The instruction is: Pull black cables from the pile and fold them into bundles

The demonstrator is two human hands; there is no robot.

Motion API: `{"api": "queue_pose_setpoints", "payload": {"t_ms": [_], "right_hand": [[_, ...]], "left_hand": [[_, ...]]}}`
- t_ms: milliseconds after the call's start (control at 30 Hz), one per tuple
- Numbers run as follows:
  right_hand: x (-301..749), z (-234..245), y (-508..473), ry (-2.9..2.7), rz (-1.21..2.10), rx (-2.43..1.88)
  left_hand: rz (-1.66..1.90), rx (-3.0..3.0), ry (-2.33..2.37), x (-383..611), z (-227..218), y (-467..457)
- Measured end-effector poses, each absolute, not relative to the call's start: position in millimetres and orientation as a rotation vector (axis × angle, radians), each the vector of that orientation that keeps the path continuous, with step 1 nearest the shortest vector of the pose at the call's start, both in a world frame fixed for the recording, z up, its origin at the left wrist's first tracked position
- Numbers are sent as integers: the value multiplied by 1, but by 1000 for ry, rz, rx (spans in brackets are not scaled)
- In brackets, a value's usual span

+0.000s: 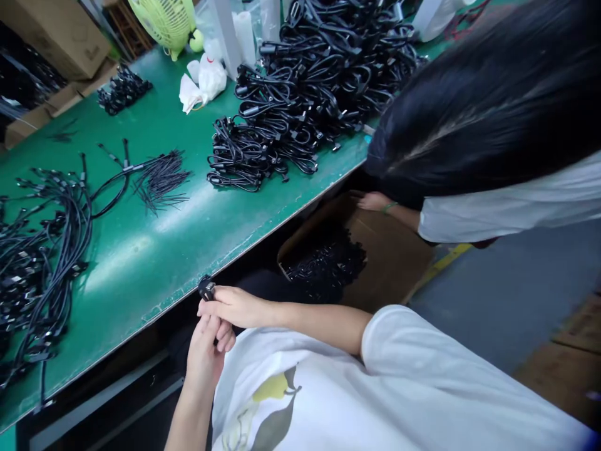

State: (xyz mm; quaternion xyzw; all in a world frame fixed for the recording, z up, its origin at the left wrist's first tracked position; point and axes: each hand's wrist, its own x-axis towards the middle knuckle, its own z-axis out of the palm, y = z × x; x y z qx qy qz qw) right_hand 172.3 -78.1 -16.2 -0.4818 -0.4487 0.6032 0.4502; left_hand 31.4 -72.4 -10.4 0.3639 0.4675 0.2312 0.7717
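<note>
Close to my body, just off the table's front edge, my two hands meet around a small folded black cable point(206, 288). Its looped end and metal connector stick out past my right hand point(235, 306), whose fingers close on it from above. My left hand point(206, 344) is curled around the lower part, right under the other hand. Most of the cable is hidden by my fingers. The green table point(136, 250) lies beyond my hands, with a pile of loose black cables point(61, 238) to the left and a heap of coiled black cables point(300, 94) farther back.
Thin black ties point(164, 178) lie on the table. A white crumpled bag point(206, 81), a green fan point(164, 22) and a small black cable pile point(123, 89) stand farther back. At right a co-worker point(479, 106) bends over a carton point(385, 257) with black cables in it.
</note>
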Motion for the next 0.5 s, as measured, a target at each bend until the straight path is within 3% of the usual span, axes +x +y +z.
{"api": "queue_pose_setpoints", "payload": {"t_ms": [233, 500], "right_hand": [[179, -22, -71, -1118, 1431, -1280], [168, -30, -58, -873, 1734, -1124]], "left_hand": [[412, 849, 1036, 37, -21, -59], [357, 930, 989, 32, -29, -42]]}}
